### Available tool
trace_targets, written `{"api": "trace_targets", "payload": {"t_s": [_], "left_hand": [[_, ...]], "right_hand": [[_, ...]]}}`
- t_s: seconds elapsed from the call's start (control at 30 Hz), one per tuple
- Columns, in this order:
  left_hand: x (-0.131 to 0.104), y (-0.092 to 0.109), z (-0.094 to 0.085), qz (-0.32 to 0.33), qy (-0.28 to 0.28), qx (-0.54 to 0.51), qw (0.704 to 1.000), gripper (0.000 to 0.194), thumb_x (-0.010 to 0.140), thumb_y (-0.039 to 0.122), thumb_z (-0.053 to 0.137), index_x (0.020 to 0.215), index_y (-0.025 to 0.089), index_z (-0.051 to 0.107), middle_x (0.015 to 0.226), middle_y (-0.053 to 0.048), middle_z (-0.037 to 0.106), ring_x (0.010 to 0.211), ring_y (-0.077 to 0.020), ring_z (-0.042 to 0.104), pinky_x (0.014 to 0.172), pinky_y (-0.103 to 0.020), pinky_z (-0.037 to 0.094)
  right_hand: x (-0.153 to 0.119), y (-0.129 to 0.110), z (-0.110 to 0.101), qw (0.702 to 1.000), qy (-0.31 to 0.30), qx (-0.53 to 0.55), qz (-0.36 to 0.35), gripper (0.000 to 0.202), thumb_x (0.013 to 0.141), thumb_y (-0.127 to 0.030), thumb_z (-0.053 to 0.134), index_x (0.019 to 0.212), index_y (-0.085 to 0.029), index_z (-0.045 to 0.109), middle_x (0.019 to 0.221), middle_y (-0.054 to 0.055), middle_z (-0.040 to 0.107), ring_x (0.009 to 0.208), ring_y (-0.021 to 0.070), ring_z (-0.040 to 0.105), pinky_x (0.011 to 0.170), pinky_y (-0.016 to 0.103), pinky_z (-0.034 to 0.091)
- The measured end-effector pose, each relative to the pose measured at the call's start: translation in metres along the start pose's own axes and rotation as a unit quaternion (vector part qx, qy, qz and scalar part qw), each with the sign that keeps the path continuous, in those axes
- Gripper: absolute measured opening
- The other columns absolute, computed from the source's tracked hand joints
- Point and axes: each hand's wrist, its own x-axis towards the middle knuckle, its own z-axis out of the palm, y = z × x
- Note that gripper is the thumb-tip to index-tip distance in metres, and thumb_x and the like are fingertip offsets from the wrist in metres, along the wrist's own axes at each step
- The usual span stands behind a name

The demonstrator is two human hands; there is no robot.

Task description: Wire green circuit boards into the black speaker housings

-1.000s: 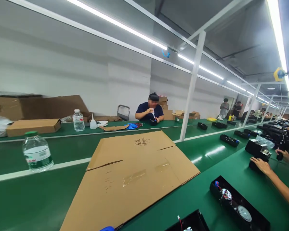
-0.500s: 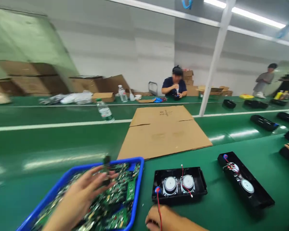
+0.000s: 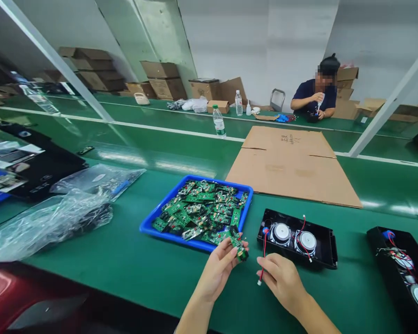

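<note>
On the green table (image 3: 132,260), your left hand (image 3: 218,271) pinches a small green board (image 3: 237,243) just past the blue tray (image 3: 149,226). Your right hand (image 3: 282,280) pinches the red wire (image 3: 264,253) beside it. Board's light, stiff, breakable; hold its edges.

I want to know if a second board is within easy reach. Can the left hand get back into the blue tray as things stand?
Probably yes. The left hand holds a small circuit board right at the near rim of the blue tray, and nothing lies between them; but its grip is already occupied.
</note>
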Motion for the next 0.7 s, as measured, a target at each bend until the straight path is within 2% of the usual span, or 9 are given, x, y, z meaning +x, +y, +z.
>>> {"api": "trace_targets", "payload": {"t_s": [0.07,0.2,0.27,0.33,0.5,0.57,0.7], "left_hand": [[-0.003,-0.001,0.0,-0.01,-0.018,0.013,1.0,0.042,0.059,0.029,0.075,0.097,0.016,0.06,0.09,-0.008,0.07,0.085,-0.0214,0.064,0.075,-0.028,0.047],[-0.008,-0.002,0.0,-0.009,-0.05,0.069,0.996,0.047,0.062,0.031,0.073,0.105,0.016,0.059,0.095,-0.009,0.069,0.088,-0.0224,0.062,0.076,-0.028,0.046],[-0.009,-0.002,0.001,0.006,-0.066,0.096,0.993,0.047,0.062,0.033,0.073,0.104,0.016,0.06,0.097,-0.009,0.068,0.093,-0.0232,0.06,0.08,-0.03,0.046],[-0.01,-0.003,0.001,0.021,-0.076,0.114,0.99,0.047,0.061,0.034,0.073,0.104,0.017,0.061,0.101,-0.009,0.067,0.099,-0.0237,0.058,0.085,-0.031,0.045],[-0.01,-0.002,0.003,0.032,-0.094,0.138,0.985,0.046,0.061,0.034,0.072,0.103,0.018,0.063,0.103,-0.008,0.067,0.101,-0.0247,0.056,0.086,-0.033,0.046],[-0.01,-0.002,0.003,0.034,-0.105,0.133,0.985,0.043,0.061,0.034,0.072,0.101,0.019,0.064,0.101,-0.007,0.067,0.1,-0.0245,0.056,0.085,-0.033,0.046],[-0.01,-0.001,0.002,0.022,-0.122,0.122,0.985,0.042,0.063,0.034,0.071,0.1,0.017,0.064,0.093,-0.008,0.068,0.09,-0.0237,0.059,0.08,-0.034,0.048]], "right_hand": [[0.01,-0.007,-0.007,0.997,0.022,-0.013,-0.071,0.022,0.086,-0.009,0.044,0.104,-0.019,0.054,0.079,0.005,0.055,0.07,0.0122,0.052,0.058,0.022,0.044],[0.033,-0.014,-0.019,0.994,0.055,0.005,-0.097,0.019,0.086,-0.007,0.045,0.098,-0.016,0.056,0.089,0.009,0.056,0.088,0.0166,0.052,0.072,0.031,0.046],[0.042,-0.015,-0.02,0.995,0.032,0.019,-0.091,0.018,0.088,-0.008,0.043,0.098,-0.016,0.055,0.081,0.005,0.058,0.078,0.0138,0.053,0.073,0.032,0.045],[0.048,-0.016,-0.017,0.997,0.018,-0.002,-0.072,0.016,0.089,-0.01,0.043,0.095,-0.016,0.056,0.07,0.002,0.057,0.065,0.0117,0.049,0.067,0.031,0.043],[0.053,-0.016,-0.006,0.998,0.05,-0.033,-0.008,0.014,0.088,-0.014,0.044,0.079,-0.016,0.054,0.066,0.001,0.055,0.062,0.0115,0.045,0.063,0.029,0.037],[0.053,-0.016,-0.004,0.998,0.048,-0.034,-0.012,0.013,0.087,-0.013,0.046,0.078,-0.016,0.054,0.065,0.001,0.055,0.062,0.0113,0.044,0.064,0.029,0.037],[0.053,-0.015,-0.006,0.994,0.025,-0.083,-0.063,0.014,0.087,-0.01,0.045,0.079,-0.015,0.055,0.061,0.0,0.051,0.061,0.0114,0.042,0.063,0.029,0.035]]}}
